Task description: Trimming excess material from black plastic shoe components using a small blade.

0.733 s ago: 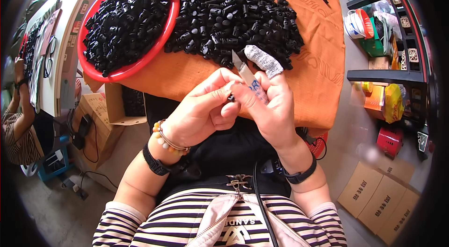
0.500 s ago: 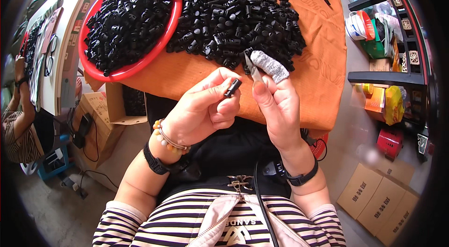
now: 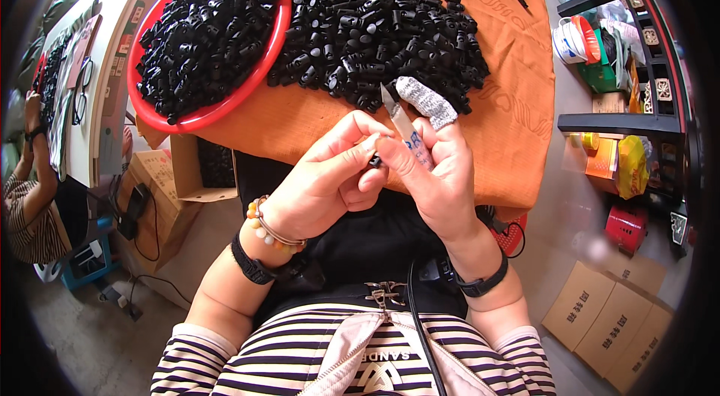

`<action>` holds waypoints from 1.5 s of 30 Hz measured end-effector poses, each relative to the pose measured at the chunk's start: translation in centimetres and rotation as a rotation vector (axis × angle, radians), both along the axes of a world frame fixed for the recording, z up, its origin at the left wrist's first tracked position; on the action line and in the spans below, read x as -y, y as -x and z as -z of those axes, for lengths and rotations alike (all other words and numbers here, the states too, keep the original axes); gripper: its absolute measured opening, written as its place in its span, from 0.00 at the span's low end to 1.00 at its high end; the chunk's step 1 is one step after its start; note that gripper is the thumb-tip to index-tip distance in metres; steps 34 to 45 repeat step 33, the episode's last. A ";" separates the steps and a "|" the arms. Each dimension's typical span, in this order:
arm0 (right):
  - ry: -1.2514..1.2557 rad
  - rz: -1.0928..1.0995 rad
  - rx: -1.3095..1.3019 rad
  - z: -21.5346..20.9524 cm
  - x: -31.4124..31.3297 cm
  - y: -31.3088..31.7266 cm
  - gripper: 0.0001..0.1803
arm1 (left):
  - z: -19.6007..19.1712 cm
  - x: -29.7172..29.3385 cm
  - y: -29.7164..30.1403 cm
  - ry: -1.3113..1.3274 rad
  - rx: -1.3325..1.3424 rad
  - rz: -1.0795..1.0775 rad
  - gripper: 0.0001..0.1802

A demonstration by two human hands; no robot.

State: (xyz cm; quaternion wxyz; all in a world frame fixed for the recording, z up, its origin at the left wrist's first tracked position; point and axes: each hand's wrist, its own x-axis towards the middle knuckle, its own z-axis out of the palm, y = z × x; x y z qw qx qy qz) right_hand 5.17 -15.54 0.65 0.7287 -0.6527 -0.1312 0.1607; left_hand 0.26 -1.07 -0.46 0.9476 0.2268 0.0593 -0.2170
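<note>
My left hand point(image 3: 326, 167) is closed, pinching a small black plastic cord lock point(image 3: 375, 161) mostly hidden by the fingers. My right hand point(image 3: 439, 186) grips a small knife point(image 3: 403, 124) with a pale wrapped handle, its blade pointing up and away from me. The right thumb tip meets the left fingertips at the cord lock. A grey knitted finger cover point(image 3: 427, 101) sits on the right index finger. Just beyond both hands, a heap of similar black cord locks point(image 3: 375, 36) lies on the orange cloth point(image 3: 517, 96).
A red basin point(image 3: 280, 36) full of black cord locks stands at the left of the table. An open carton point(image 3: 184, 171) is below it. Shelves point(image 3: 622, 124) with bags and tubs line the right side, above flat cartons point(image 3: 600, 313). Another person's arm point(image 3: 37, 148) shows far left.
My right hand has moved left to meet my left hand, and its thumb now covers much of the cord lock. The knife has shifted slightly left, showing more handle.
</note>
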 end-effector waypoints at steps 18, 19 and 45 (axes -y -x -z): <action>0.045 -0.193 -0.007 -1.7 0.8 1.3 0.23 | 0.0 -1.0 -0.2 -0.056 -0.031 -0.144 0.09; 0.045 -0.194 -0.006 -1.7 0.8 1.3 0.23 | 0.1 -0.9 -0.2 -0.056 -0.031 -0.145 0.09; 0.121 -0.170 0.002 -2.3 0.6 1.2 0.27 | -0.2 -0.6 0.1 -0.068 -0.033 -0.186 0.13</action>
